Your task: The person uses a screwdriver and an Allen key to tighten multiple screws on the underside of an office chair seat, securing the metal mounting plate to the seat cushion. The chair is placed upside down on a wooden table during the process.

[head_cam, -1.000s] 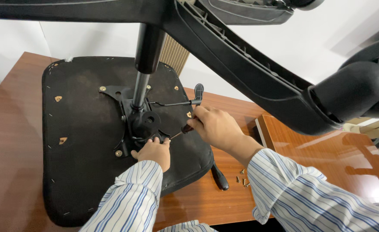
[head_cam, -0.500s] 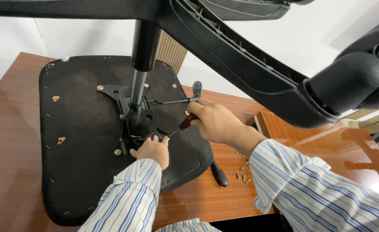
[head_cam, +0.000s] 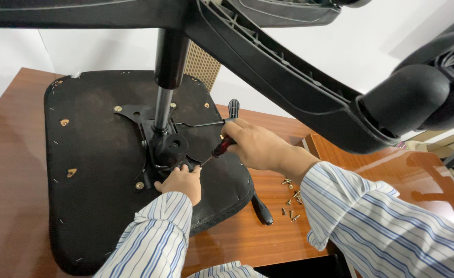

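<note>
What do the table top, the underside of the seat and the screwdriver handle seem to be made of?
Table top: wood or wood veneer, reddish, glossy; grain and reflections show. Seat underside: thin black fabric, matt, stapled along the edge. Screwdriver handle in the right hand: probably plastic, dark red and black, shiny.

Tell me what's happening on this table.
A person in a striped shirt works on an upturned office chair seat lying on the wooden table. The right hand holds a screwdriver angled toward the black metal plate under the seat, while the left hand rests at that plate's near edge. Loose screws lie beside the seat.
</note>
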